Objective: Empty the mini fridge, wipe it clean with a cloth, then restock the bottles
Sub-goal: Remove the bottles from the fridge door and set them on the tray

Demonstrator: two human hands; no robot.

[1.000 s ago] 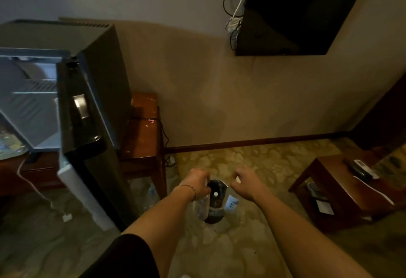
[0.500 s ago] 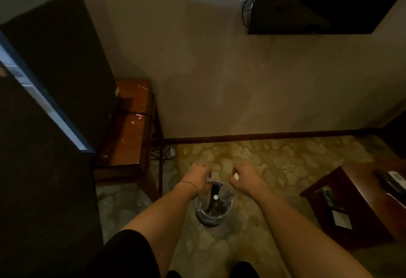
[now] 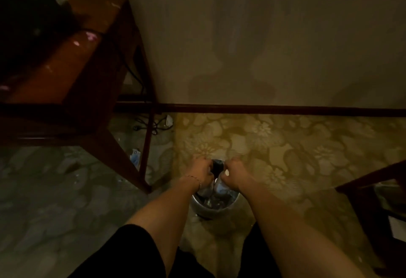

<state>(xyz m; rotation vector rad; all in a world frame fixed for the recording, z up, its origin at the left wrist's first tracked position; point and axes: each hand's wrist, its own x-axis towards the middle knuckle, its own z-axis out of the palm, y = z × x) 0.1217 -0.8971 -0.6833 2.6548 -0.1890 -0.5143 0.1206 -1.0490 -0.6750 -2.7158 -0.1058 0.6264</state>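
Dim room, seen from above. Low in the middle of the frame, both hands down at a small round bucket [image 3: 214, 206] standing on the patterned carpet [image 3: 285, 150]. Left hand [image 3: 201, 171] curled, grip clamped on the top of a bottle; thin bracelet [image 3: 193, 177] at the wrist. Right hand [image 3: 234, 173] curled likewise, grip clamped on a second bottle top just beside the first. Bottles [image 3: 216, 186] upright inside the bucket, pale labels showing below the knuckles, a dark cap or neck between the two hands; how many bottles in all, hard to tell in the gloom. Forearms reaching in from the bottom edge, dark clothing at the bottom centre.

Upper left of the frame: a reddish wooden surface [image 3: 72, 58] with a black bulk, likely the mini fridge [image 3: 28, 14], on it at the far corner. Cables [image 3: 151, 124] tangled on the floor under it, near the dark skirting board [image 3: 274, 109]. A bluish scrap [image 3: 134, 157] beside one leg. Right edge: corner of another dark wooden surface [image 3: 377, 190].
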